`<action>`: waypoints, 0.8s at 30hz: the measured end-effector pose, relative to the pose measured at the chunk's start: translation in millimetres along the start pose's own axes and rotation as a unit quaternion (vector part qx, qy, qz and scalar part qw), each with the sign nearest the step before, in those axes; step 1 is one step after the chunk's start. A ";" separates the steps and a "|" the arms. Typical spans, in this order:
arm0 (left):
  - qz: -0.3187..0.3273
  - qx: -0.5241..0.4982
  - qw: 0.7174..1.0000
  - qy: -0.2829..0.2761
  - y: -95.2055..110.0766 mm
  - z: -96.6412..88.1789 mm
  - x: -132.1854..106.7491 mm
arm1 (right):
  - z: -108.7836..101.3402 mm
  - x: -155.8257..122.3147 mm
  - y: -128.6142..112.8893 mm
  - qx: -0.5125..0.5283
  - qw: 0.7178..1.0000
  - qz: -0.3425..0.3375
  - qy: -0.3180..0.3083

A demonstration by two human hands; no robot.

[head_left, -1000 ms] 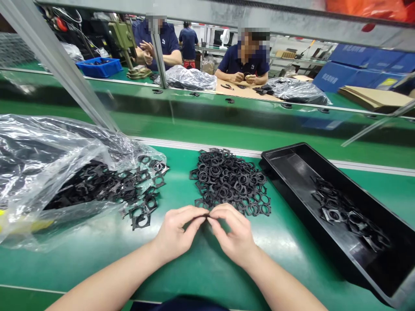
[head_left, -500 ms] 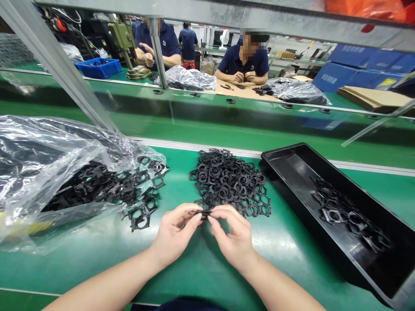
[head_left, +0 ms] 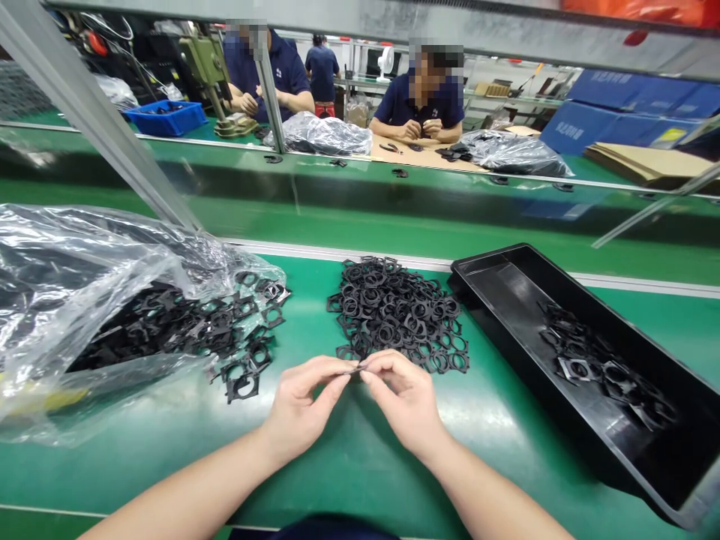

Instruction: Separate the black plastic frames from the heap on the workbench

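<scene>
At far left, a clear plastic bag (head_left: 84, 259) lies on the green tabletop (head_left: 484, 435), its mouth facing right. Flat black parts (head_left: 169, 322) with round openings spill out of it, a few lying loose on the surface near the left forearm.

Next comes the left hand (head_left: 304, 401), its thumb below and its fingers above, their tips closed together on one end of a thin dark piece (head_left: 355, 370). Behind the fingertips the thumb and forefinger bow apart, leaving a rounded gap. The piece sits between the two hands, held up in front of the near edge of a pile of black ringed parts (head_left: 397, 311); it is seen almost edge-on, so its outline cannot be told.

The right hand (head_left: 408, 405) mirrors the left: thumb and forefinger pinch the piece's other end, tips nearly meeting the left hand's, with the remaining fingers curled behind.

At far right, a long black tray (head_left: 506, 300) stands at a slant, with more black parts (head_left: 596, 364) heaped loosely on its floor, well apart from both hands.
</scene>
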State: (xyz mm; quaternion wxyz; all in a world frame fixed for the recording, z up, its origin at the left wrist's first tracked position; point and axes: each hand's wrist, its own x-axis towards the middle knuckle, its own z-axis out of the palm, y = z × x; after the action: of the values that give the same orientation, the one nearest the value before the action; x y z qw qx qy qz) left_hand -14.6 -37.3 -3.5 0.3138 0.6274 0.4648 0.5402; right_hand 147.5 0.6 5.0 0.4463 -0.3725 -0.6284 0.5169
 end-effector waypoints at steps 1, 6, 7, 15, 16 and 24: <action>0.048 0.036 0.998 0.006 -0.4 -0.9 1.0 | 0.7 0.5 0.7 0.033 0.999 0.038 -0.014; 0.221 0.155 0.963 0.025 -1.5 -0.8 3.3 | 4.0 0.6 1.2 0.207 0.962 0.166 -0.069; 0.231 0.164 0.959 0.022 -1.6 0.2 3.2 | 4.2 0.2 1.0 0.229 0.956 0.168 -0.068; 0.196 0.144 0.970 0.008 0.3 0.6 1.2 | 2.4 2.0 1.8 0.206 0.961 0.183 -0.025; 0.160 0.127 0.979 0.023 0.7 -0.7 1.5 | 1.9 2.7 1.8 0.185 0.965 0.184 -0.021; -0.252 -0.134 0.958 -0.031 -2.6 -9.7 11.8 | -4.4 4.0 -0.7 0.056 0.991 0.113 -0.034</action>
State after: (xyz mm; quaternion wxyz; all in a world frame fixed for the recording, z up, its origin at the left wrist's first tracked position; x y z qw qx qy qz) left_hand -24.9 -26.5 0.9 0.5353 0.4584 0.5214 0.4811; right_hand 150.4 5.6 6.7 0.3836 -0.3983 -0.5671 0.6105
